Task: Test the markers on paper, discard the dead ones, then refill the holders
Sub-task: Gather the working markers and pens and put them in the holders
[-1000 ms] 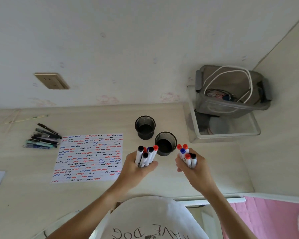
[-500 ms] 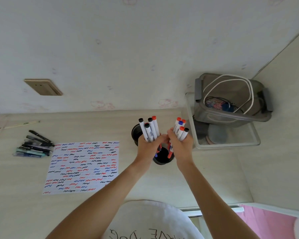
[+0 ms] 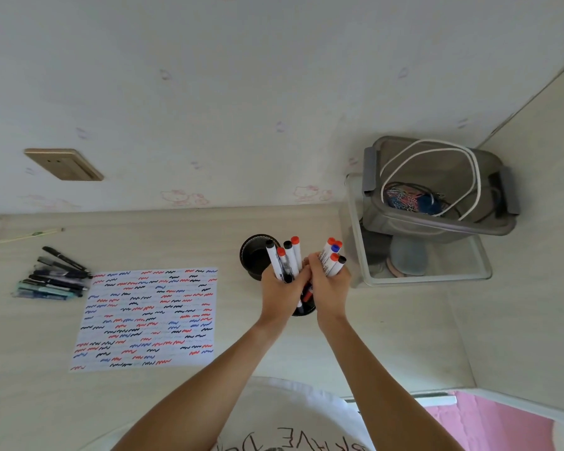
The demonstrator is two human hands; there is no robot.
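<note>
My left hand (image 3: 281,293) grips a bundle of white markers (image 3: 286,259) with black and red caps, held upright. My right hand (image 3: 330,288) grips a second bundle of markers (image 3: 332,257) with red, blue and black caps. Both hands touch each other above the near black mesh holder (image 3: 303,310), which they mostly hide; marker barrels show inside it. The far black mesh holder (image 3: 254,255) stands just left of the left bundle and looks empty. The test paper (image 3: 147,317), covered in red, blue and black squiggles, lies on the desk to the left.
A pile of dark pens (image 3: 52,277) lies at the desk's left, with a thin stick (image 3: 23,236) behind it. A clear box (image 3: 424,275) under a grey bin (image 3: 437,190) with a white cable stands at the right. A wall socket (image 3: 64,165) is up left.
Both hands rose from near my body and came together over the near holder, carrying their marker bundles. Since half a second ago they have barely moved.
</note>
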